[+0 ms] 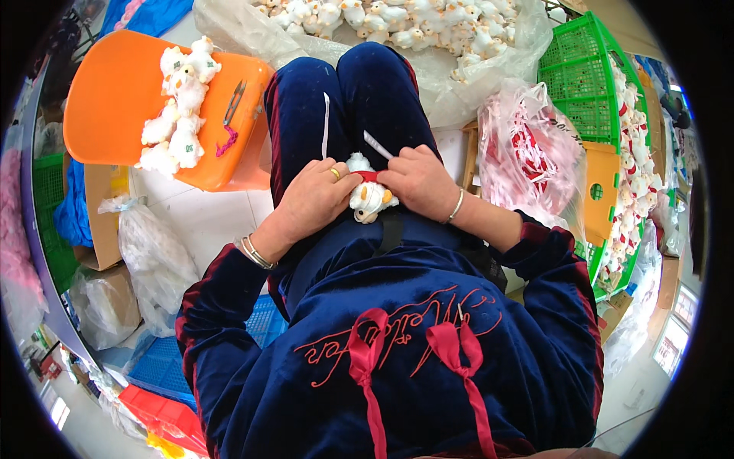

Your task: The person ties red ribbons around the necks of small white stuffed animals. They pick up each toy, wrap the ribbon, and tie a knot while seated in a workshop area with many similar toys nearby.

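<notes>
A small white plush toy (pixel 371 200) is being held over the lap, in the middle of the scene, between the left hand (pixel 313 195) and the right hand (pixel 422 183), with its head being pointed toward the near side. A red band (pixel 368 176) across its neck is being pinched at the left end between the thumb and curled fingers of the left hand, and at the right end it is being pinched likewise by the right hand; how hard the fingertips are being pressed cannot be told. A long pale strip (pixel 326 126) is being pointed far from the left hand, and a shorter pale strip (pixel 376 144) far and leftward from the right hand.

On the left, a cluster of white toys (pixel 187 92) is being supported by an orange chair (pixel 103 107), with snips (pixel 229 115) and a magenta scrap (pixel 227 143) being borne just to their right. On the far side, many more white toys are being contained by a clear plastic bag (pixel 229 30). On the right, pink and red strips are being enclosed by a translucent bag (pixel 497 115), near a green crate (pixel 573 76)
</notes>
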